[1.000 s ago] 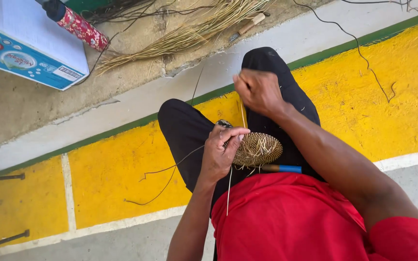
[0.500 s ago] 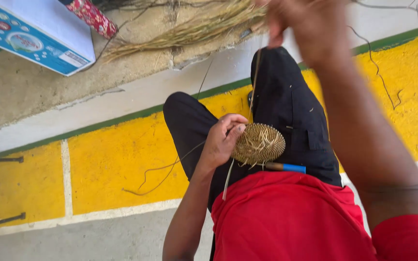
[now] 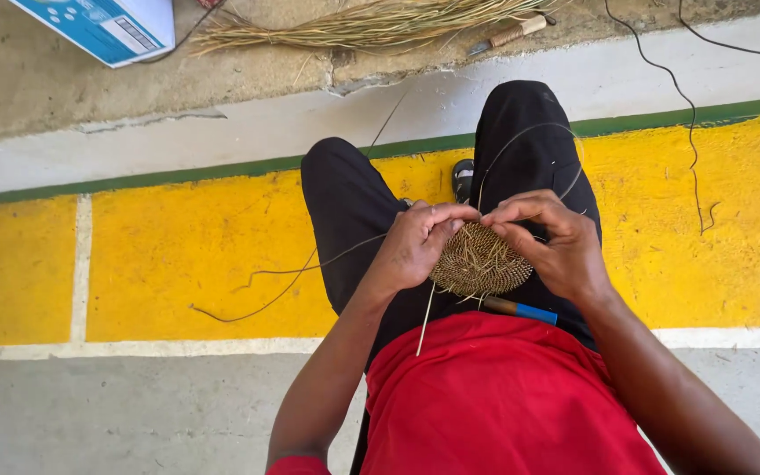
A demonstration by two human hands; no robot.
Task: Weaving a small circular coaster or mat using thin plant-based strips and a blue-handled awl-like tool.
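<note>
While the round woven disc (image 3: 478,261) sits over my lap between both hands, my left hand (image 3: 415,246) pinches its left edge and my right hand (image 3: 556,242) pinches a thin fibre strand (image 3: 521,136) at its far rim.

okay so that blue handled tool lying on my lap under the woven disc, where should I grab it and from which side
Probably by the blue handle, coming in from your right: that end sticks out clear past the woven disc, while the other end runs under the disc, below your left hand. Your right hand is nearer.
</note>
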